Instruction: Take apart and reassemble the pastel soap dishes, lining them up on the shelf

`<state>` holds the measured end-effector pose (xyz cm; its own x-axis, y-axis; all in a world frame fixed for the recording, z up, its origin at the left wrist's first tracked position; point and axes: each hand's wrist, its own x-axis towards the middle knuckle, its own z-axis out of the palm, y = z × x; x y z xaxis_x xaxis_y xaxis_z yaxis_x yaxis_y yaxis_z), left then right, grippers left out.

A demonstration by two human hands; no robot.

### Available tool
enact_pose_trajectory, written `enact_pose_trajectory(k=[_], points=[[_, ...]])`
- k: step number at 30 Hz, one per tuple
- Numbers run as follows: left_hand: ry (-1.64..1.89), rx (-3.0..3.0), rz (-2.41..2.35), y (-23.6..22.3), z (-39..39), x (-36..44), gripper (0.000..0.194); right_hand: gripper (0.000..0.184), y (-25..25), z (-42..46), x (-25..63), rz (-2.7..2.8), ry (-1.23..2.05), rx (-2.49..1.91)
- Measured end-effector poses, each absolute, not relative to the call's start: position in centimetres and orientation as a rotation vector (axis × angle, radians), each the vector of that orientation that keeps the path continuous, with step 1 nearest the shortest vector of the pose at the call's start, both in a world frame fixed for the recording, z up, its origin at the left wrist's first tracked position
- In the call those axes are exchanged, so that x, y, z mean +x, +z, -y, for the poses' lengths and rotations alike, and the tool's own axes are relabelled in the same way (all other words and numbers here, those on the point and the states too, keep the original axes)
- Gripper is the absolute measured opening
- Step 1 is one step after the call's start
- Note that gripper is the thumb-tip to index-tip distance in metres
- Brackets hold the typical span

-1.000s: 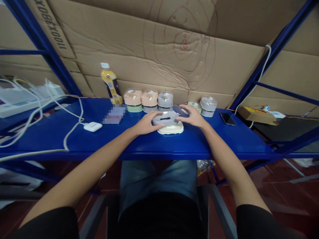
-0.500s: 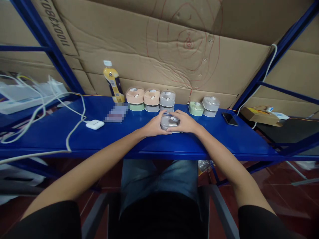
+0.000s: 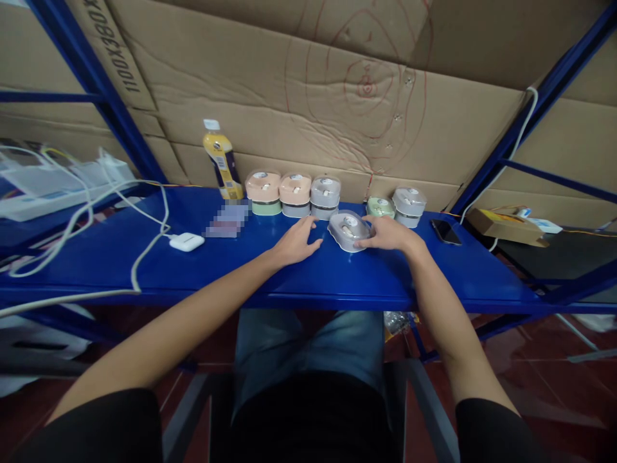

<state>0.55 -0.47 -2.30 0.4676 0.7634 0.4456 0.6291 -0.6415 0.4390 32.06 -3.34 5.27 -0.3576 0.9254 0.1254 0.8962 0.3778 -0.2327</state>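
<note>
Your left hand (image 3: pixel 295 242) had just come off the grey box (image 3: pixel 350 229), and that was the main change. Half a second earlier both your hands were cupped around it; now it sat just right of the frame's centre, shifted a little rightward and turned at a slant, in your right hand (image 3: pixel 391 233) alone. The clear cover (image 3: pixel 351 220), apart from the box a second earlier, now lay over its top, so the box looked put together and its handling had passed to one hand. Your right thumb and fingers were clamped on its right end. Your left fingers were spread apart, holding nothing, over the middle of the blue table (image 3: pixel 289 283).

Your right hand hid that end of the box, and you couldn't tell whether its underside touched the table or hung just above it. Whether the cover was fully seated was also unclear. The green box (image 3: pixel 380 207), right of centre, was partly covered by the same hand. The labels were too small to read, and left of centre a pixelated patch masked something flat. Both sleeves ran off the bottom edge.
</note>
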Motion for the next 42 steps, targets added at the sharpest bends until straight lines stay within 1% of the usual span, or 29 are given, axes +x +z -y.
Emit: enact_pose_trajectory(k=[1, 3, 7, 11, 14, 16, 18, 20, 22, 24, 28, 33, 36, 42], points=[[0.907, 2.523, -1.191, -2.2, 0.6, 0.7, 0.056, 0.075, 5.4, 3.5, 32.0, 2.39, 0.106, -1.673], [0.855, 2.567, -1.125, -1.9, 0.7, 1.2, 0.056, 0.071, 5.6, 3.9, 31.2, 2.377, -0.052, -1.759], [0.701, 2.629, -1.026, -1.5, 0.4, 3.0, 0.068, 0.073, 6.2, 5.1, 28.7, 2.32, -0.25, -1.966], [0.659, 2.617, -1.055, -1.3, -0.3, 4.9, 0.067, 0.074, 6.5, 4.9, 27.5, 2.236, -0.317, -2.109], [0.736, 2.659, -1.134, -0.6, -0.5, 5.8, 0.059, 0.062, 6.2, 3.7, 27.7, 2.178, -0.34, -2.148], [0.856, 2.762, -1.17, 0.6, -0.6, 6.1, 0.053, 0.052, 5.9, 2.7, 28.0, 2.139, -0.346, -2.188], [0.992, 2.863, -1.222, 2.3, -0.9, 6.3, 0.052, 0.047, 5.5, 2.0, 28.2, 2.099, -0.35, -2.211], [1.072, 2.845, -1.382, 4.3, -1.6, 6.8, 0.059, 0.047, 5.1, 1.6, 28.2, 2.066, -0.353, -2.209], [1.03, 2.743, -1.58, 6.0, -2.8, 7.7, 0.062, 0.048, 4.9, 1.5, 28.0, 2.045, -0.341, -2.204], [0.911, 2.658, -1.735, 7.1, -4.1, 8.9, 0.065, 0.049, 4.7, 1.6, 27.9, 2.036, -0.316, -2.199], [0.629, 2.569, -1.945, 7.6, -6.1, 11.5, 0.083, 0.05, 4.4, 1.7, 28.1, 2.039, -0.284, -2.175], [0.602, 2.545, -2.035, 6.6, -5.8, 12.9, 0.074, 0.049, 4.5, 1.8, 28.7, 1.973, -0.259, -2.175], [0.622, 2.573, -2.045, 6.3, -4.9, 12.8, 0.072, 0.048, 4.6, 1.9, 28.8, 1.933, -0.243, -2.162], [0.826, 2.591, -1.921, 6.8, -4.0, 11.9, 0.059, 0.041, 4.7, 2.0, 29.2, 1.87, -0.214, -2.128]])
